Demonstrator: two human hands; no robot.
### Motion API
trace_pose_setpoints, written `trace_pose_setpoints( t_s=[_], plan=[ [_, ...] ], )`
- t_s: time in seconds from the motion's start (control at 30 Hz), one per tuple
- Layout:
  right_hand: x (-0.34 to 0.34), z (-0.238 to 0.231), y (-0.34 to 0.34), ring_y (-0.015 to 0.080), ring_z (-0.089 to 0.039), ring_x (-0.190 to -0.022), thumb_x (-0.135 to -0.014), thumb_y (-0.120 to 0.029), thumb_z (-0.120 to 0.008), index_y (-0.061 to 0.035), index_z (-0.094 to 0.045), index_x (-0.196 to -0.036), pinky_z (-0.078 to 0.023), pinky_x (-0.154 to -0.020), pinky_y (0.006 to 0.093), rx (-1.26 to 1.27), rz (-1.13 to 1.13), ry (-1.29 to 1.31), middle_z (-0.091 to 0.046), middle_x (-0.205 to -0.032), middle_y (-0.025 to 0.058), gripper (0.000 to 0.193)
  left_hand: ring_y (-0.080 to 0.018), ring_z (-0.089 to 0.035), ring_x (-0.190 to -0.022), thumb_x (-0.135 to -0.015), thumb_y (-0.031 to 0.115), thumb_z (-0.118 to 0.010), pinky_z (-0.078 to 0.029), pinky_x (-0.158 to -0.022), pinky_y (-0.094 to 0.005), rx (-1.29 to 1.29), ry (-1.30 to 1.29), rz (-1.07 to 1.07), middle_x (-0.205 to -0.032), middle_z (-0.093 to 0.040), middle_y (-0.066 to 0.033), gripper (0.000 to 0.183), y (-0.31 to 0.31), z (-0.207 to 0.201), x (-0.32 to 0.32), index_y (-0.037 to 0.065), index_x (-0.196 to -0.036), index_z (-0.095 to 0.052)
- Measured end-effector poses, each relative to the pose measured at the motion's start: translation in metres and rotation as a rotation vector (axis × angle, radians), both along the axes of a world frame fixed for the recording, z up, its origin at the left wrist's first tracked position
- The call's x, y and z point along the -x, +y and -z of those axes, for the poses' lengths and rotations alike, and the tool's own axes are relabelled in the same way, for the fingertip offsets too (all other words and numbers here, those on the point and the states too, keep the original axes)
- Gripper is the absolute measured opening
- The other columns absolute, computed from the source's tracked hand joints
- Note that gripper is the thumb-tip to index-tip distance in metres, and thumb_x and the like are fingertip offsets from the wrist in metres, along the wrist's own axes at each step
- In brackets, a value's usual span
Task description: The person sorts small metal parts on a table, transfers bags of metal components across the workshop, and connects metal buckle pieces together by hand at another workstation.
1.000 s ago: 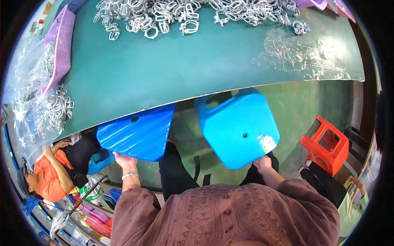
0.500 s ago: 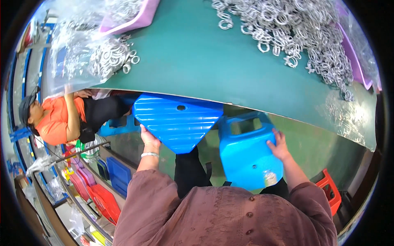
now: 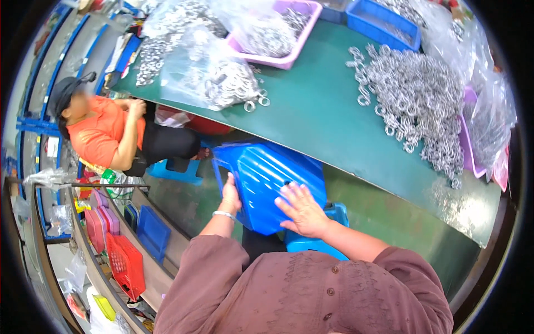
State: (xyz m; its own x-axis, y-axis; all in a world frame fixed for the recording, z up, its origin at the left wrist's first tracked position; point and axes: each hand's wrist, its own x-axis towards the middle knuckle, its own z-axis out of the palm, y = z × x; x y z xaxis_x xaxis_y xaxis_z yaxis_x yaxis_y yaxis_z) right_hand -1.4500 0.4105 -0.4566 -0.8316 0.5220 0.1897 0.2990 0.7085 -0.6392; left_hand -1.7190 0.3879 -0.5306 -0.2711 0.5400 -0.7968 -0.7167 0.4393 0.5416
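Observation:
A dark blue glossy plastic tub-like piece [image 3: 261, 178] is tilted in front of me, just below the table edge. My left hand [image 3: 230, 196] grips its left side, thumb showing and the other fingers hidden behind it. Spread fingers of my right hand [image 3: 303, 211] lie flat against its near right face, next to a small dark hole. Partly covered by the piece and my right forearm, a light blue plastic stool [image 3: 337, 214] stands close to my body.
The green table [image 3: 311, 111] bears a large heap of metal rings [image 3: 414, 100], bagged rings [image 3: 228, 83], a pink tray [image 3: 286, 62] and a blue tray [image 3: 356, 25]. At left sits a person in orange [image 3: 105, 131]. Behind them are shelves and a red basket [image 3: 125, 267].
The dark blue piece has moved right and tipped, its ribbed face turned away. My right hand has left the light blue stool and come onto the piece. The view has shifted.

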Motion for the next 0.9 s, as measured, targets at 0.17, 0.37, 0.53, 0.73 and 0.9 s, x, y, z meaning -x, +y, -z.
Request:
trace_pose_setpoints(
  t_s=[0.17, 0.37, 0.53, 0.73, 0.9],
  plan=[
    [0.016, -0.019, 0.009, 0.03, -0.013, -0.129, -0.08, -0.039, -0.05, -0.0164, -0.028, -0.131, -0.011, -0.102, 0.0504, 0.022, -0.155, -0.247, -0.017, -0.139, 0.0127, 0.06, -0.0318, -0.041, -0.111, -0.086, 0.052, -0.03, -0.029, -0.097, -0.0428, 0.011, 0.089, 0.084, -0.125, -0.041, -0.0175, 0.062, -0.006, -0.021, -0.005, 0.002, -0.121, -0.04],
    [-0.016, 0.037, 0.04, 0.0305, -0.027, -0.123, -0.079, -0.039, -0.051, -0.0081, -0.037, -0.125, -0.024, -0.098, 0.0462, -0.046, 0.06, -0.112, -0.03, -0.131, 0.0185, 0.057, -0.0328, -0.042, -0.111, -0.086, 0.05, -0.033, -0.03, -0.096, -0.0419, -0.012, 0.144, 0.295, -0.126, -0.04, -0.0184, 0.062, 0.025, -0.017, -0.004, 0.001, -0.123, -0.038],
    [-0.11, 0.122, 0.035, 0.0267, -0.031, -0.12, -0.083, -0.046, -0.041, -0.01, -0.035, -0.127, -0.026, -0.097, 0.0432, 1.033, 1.122, -0.134, -0.035, -0.131, 0.0113, 0.057, -0.0307, -0.041, -0.112, -0.087, 0.048, -0.035, -0.028, -0.097, -0.0396, -0.058, 0.028, 0.365, -0.124, -0.042, -0.0177, 0.06, 0.042, -0.008, -0.03, -0.001, -0.12, -0.042],
    [-0.145, 0.183, 0.009, 0.0209, -0.03, -0.121, -0.079, -0.066, -0.022, -0.0137, -0.029, -0.13, -0.023, -0.098, 0.0409, 1.72, 0.848, 0.484, -0.031, -0.134, 0.0054, 0.074, -0.0302, -0.039, -0.113, -0.087, 0.048, -0.032, -0.027, -0.098, -0.0396, -0.068, 0.02, 0.454, -0.126, -0.04, -0.0149, 0.059, 0.062, 0.022, -0.092, 0.001, -0.12, -0.042],
    [-0.207, 0.204, 0.007, 0.0235, -0.05, -0.101, -0.078, -0.067, -0.027, -0.0086, -0.043, -0.12, -0.039, -0.088, 0.0384, 1.659, 1.061, 0.85, -0.05, -0.117, 0.01, 0.073, -0.0316, -0.037, -0.115, -0.086, 0.052, -0.032, -0.026, -0.099, -0.0419, -0.123, -0.195, 0.533, -0.127, -0.039, -0.0161, 0.062, 0.061, 0.023, -0.138, 0.002, -0.123, -0.039]
  ],
)
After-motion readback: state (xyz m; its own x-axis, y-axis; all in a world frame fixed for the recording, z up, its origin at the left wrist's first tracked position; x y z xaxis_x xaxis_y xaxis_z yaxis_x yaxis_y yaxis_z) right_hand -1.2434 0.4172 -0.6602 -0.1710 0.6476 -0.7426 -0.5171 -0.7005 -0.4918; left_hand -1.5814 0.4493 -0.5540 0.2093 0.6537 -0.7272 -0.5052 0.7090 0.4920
